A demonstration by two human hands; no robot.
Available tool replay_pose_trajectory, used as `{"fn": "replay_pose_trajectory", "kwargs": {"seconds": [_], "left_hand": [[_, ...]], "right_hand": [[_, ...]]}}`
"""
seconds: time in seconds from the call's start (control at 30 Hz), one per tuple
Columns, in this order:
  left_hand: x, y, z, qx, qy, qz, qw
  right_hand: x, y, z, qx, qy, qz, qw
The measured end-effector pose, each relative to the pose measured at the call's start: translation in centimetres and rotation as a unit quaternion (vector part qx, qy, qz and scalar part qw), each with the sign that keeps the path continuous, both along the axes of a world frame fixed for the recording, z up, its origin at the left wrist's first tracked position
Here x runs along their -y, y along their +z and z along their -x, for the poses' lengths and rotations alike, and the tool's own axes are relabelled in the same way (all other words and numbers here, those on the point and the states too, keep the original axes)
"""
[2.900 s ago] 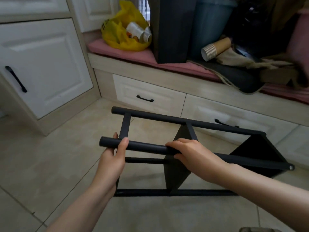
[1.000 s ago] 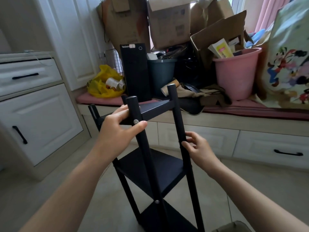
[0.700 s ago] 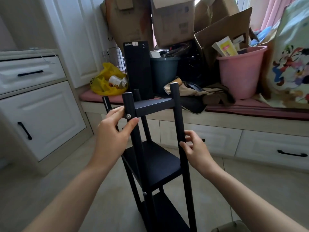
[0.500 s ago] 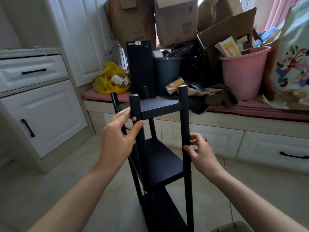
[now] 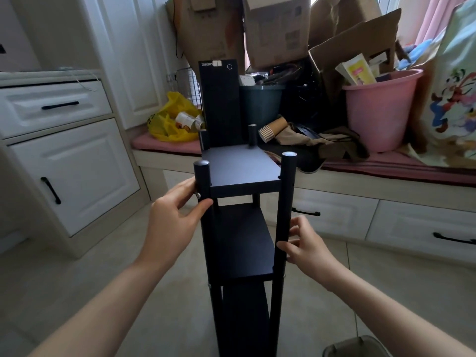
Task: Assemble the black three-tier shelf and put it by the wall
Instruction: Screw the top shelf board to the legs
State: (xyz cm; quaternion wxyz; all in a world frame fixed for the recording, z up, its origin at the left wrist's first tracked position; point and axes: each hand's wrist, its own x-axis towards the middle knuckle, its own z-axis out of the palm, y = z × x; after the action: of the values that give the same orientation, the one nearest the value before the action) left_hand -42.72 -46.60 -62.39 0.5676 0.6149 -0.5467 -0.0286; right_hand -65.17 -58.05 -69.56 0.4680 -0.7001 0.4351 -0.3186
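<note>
Shelf (image 5: 242, 171) now upright, earlier tilted, between left hand (image 5: 170, 222) and right hand (image 5: 306, 246)

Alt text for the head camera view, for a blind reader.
The left hand grips the near-left post of an upright black three-tier shelf, the right hand its near-right post. Behind is a cluttered bench.

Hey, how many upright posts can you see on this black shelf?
4. The near-left post, gripped by the left hand; the near-right post, held by the right hand; the far-left post and far-right post at the top board's far corners. None seem hidden.
</note>
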Motion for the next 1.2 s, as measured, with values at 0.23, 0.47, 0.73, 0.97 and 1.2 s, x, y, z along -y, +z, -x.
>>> {"fn": "replay_pose_trajectory", "kwargs": {"seconds": [0.23, 0.47, 0.73, 0.97, 1.2], "left_hand": [[-0.7, -0.4, -0.6, -0.041, 0.000, -0.023, 0.999], [-1.1, -0.7, -1.1, -0.102, 0.010, -0.033, 0.994], [-2.0, 0.9, 0.3, -0.041, 0.142, 0.056, 0.987], [-1.0, -0.9, 4.3, -0.229, -0.142, -0.165, 0.949], [2.5, -2.9, 6.4, -0.442, -0.221, -0.144, 0.857]], "right_hand": [[-0.1, -1.3, -0.5, -0.037, 0.027, 0.007, 0.999], [-0.4, -1.1, -0.7, -0.043, 0.039, 0.002, 0.998], [-0.5, 1.4, 0.4, 0.034, 0.021, 0.007, 0.999], [-1.2, 1.5, 0.1, 0.079, 0.027, -0.013, 0.996], [-1.8, 1.5, -0.1, 0.106, 0.015, -0.049, 0.993]]}}
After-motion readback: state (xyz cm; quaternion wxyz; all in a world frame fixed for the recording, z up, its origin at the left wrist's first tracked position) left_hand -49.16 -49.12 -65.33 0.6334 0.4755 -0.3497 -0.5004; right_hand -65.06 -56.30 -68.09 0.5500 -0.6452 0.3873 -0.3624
